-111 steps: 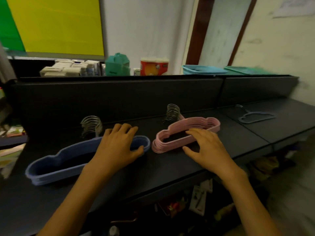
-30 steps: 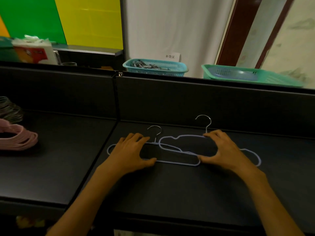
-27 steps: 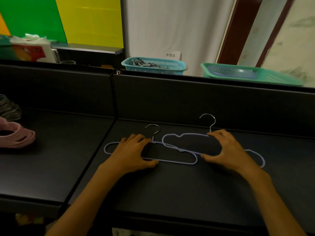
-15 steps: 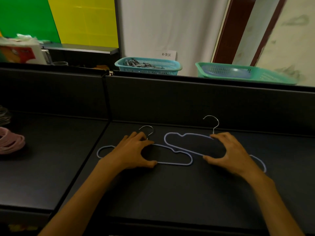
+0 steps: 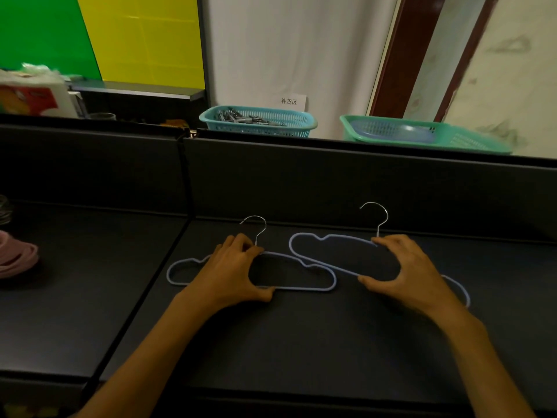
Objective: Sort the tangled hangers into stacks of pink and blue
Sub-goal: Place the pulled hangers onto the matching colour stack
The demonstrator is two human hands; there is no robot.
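Observation:
Two thin blue hangers with metal hooks lie flat on the dark shelf. My left hand (image 5: 233, 273) grips the left blue hanger (image 5: 304, 287), fingers on its top bar by the hook and thumb on its bottom bar. My right hand (image 5: 404, 271) grips the right blue hanger (image 5: 313, 238) the same way, covering its middle. The right hanger's left end overlaps the right end of the left one. The pink hanger stack (image 5: 15, 257) shows at the far left edge, partly cut off.
A black back panel (image 5: 331, 182) rises behind the shelf, and a divider seam (image 5: 141, 306) splits the shelf surface. Behind the panel sit a teal basket of clips (image 5: 259, 120) and a green basket (image 5: 422, 132). A red and white pack (image 5: 33, 96) stands at the far left.
The view turned from the pink and blue stacks to two loose blue hangers. Over the last second my hands have drawn these two hangers apart, the left one leftward, the right one rightward.

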